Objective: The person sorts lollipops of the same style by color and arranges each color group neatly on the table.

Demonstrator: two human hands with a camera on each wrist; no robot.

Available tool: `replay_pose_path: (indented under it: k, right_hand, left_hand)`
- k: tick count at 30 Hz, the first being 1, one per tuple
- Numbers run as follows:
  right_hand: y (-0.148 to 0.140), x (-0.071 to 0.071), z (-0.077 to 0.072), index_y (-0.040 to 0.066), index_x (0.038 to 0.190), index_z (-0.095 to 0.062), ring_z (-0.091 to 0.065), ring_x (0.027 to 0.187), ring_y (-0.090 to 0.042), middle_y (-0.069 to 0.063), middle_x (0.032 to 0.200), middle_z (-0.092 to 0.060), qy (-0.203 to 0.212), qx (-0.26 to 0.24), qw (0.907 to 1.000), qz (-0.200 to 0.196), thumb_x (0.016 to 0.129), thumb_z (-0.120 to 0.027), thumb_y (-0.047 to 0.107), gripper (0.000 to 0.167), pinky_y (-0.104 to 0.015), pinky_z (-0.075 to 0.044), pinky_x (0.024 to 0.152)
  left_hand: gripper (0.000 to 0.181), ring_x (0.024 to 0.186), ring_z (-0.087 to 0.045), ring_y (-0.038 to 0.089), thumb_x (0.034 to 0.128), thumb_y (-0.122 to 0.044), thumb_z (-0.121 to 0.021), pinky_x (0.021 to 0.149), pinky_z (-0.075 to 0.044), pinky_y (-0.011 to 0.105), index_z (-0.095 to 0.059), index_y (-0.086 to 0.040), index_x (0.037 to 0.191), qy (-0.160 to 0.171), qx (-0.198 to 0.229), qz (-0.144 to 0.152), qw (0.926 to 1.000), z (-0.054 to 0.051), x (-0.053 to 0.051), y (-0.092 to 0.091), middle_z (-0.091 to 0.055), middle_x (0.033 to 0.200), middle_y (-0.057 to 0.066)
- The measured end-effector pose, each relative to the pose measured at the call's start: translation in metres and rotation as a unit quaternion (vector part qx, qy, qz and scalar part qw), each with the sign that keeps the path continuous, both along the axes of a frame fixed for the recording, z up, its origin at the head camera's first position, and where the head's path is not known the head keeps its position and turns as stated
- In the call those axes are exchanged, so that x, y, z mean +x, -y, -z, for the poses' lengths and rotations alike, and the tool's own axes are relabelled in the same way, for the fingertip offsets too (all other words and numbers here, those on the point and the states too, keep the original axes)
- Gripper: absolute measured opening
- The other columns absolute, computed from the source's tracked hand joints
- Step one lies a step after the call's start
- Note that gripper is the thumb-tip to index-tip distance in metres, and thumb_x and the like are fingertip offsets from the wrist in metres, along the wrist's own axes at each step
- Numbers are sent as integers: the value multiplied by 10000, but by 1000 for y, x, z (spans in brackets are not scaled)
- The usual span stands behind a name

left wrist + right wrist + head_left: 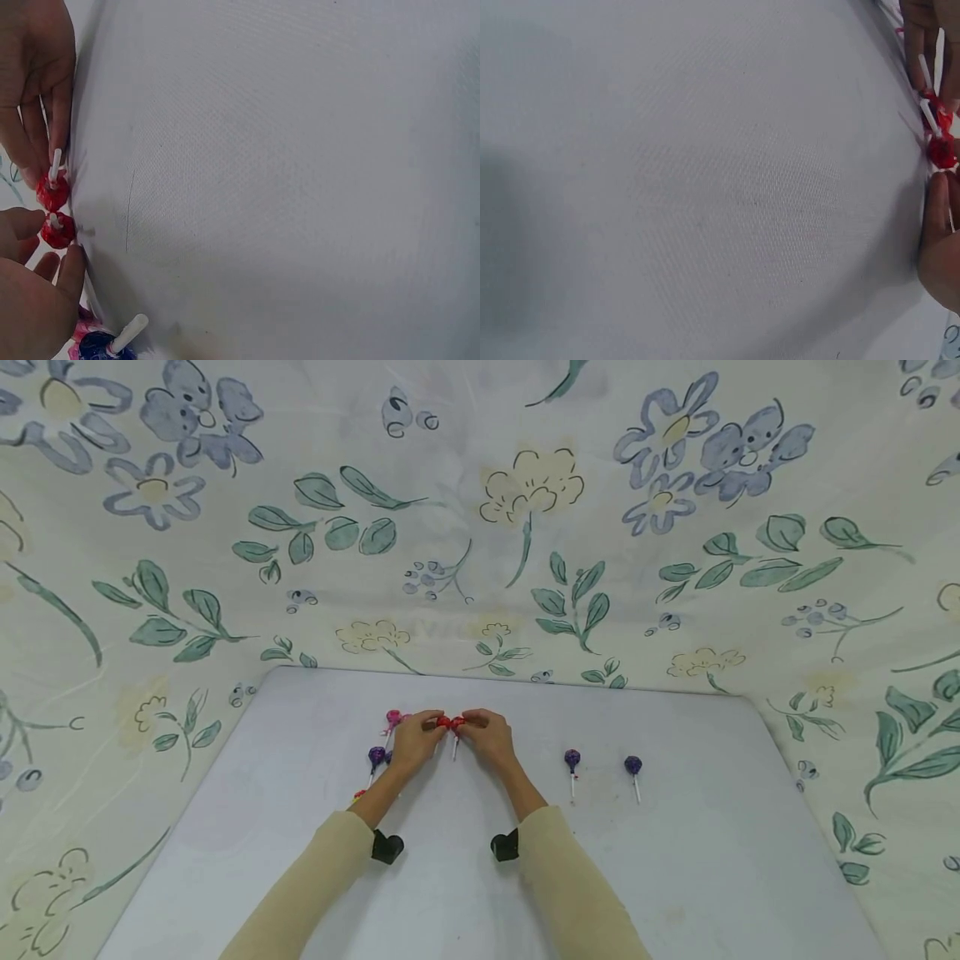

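Two red-wrapped lollipops lie side by side at the far middle of the white table, heads nearly touching. My left hand (415,743) pinches the left red lollipop (443,722) at its head between thumb and fingers. The right red lollipop (457,723) is held the same way by my right hand (489,739), its white stick pointing toward me. In the left wrist view, the left hand's lollipop (58,231) sits just below the right hand's one (52,192). The right wrist view catches both hands only at its right edge.
Left of my left hand lie a pink lollipop (393,717), a purple one (377,757) and a red-yellow one (358,795), partly hidden by my arm. Two purple lollipops, one nearer (572,757) and one farther right (633,766), lie apart. Flowered cloth (465,568) surrounds the table (675,860).
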State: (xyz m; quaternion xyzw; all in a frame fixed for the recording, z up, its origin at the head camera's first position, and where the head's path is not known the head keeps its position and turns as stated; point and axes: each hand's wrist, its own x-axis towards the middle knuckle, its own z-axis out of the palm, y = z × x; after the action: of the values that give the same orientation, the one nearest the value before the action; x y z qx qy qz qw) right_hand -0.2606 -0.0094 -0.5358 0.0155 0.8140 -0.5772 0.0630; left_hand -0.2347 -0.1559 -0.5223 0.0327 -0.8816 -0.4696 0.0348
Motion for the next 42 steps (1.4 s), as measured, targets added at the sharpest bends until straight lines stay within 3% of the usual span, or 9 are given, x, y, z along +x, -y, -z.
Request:
replay_pose_path:
  k: [6,10,15,21,26,33,42]
  right_hand:
    - [-2,3,-5,14,1197,-681,-668,1082,-268,-123,1179,-691,-329,55,9994,-43,927,-722,133,298,-359,-543,911]
    - [-5,4,-10,34,1231,-665,-672,1041,-245,-101,1153,-695,-504,203,9985,19,936,-717,144,320,-322,-555,875]
    - [-16,7,-19,11,1230,-663,-665,1027,-249,-107,1144,-693,-898,235,9955,-189,946,-702,126,309,-328,-557,868]
    - [-39,13,-30,-20,1208,-666,-665,1038,-277,-150,1167,-686,-1349,186,9895,-481,950,-686,102,287,-346,-551,893]
    - [-61,14,-36,-21,1189,-671,-662,1035,-292,-195,1184,-673,-1641,95,9854,-435,945,-684,76,264,-363,-540,918]
    - [-93,16,-40,-42,1198,-661,-651,1048,-291,-209,1192,-665,-1631,68,9864,-195,935,-691,66,285,-377,-532,928]
    - [-135,25,-38,-15,1203,-666,-631,1073,-279,-209,1215,-655,-1604,197,9868,-101,950,-681,77,269,-380,-522,948]
  left_hand:
    - [346,1196,-592,363,963,-98,-655,923,-533,431,-646,10,1292,-3,-51,-12,10000,-2,1,1,-626,1302,199]
    - [339,1177,-597,395,945,-86,-663,962,-506,465,-656,40,1259,-305,86,-78,9995,-7,3,-1,-625,1288,227]
    - [329,1151,-607,415,925,-61,-676,964,-505,472,-664,67,1228,-734,294,-243,9966,-16,5,-5,-628,1263,253]
    - [308,1096,-640,389,920,-47,-685,936,-525,448,-677,60,1209,-896,494,-307,9943,-27,9,-16,-651,1229,240]
    - [296,1028,-668,335,905,-35,-697,906,-542,433,-695,49,1189,-913,619,-182,9937,-35,13,-28,-691,1136,225]
    - [273,965,-682,309,899,-42,-710,862,-552,433,-711,38,1160,-1023,675,68,9924,-40,19,-44,-712,1064,217]
    - [266,993,-686,295,901,-30,-712,865,-564,366,-708,50,1155,-1013,1092,538,9874,-35,21,-70,-709,1115,191]
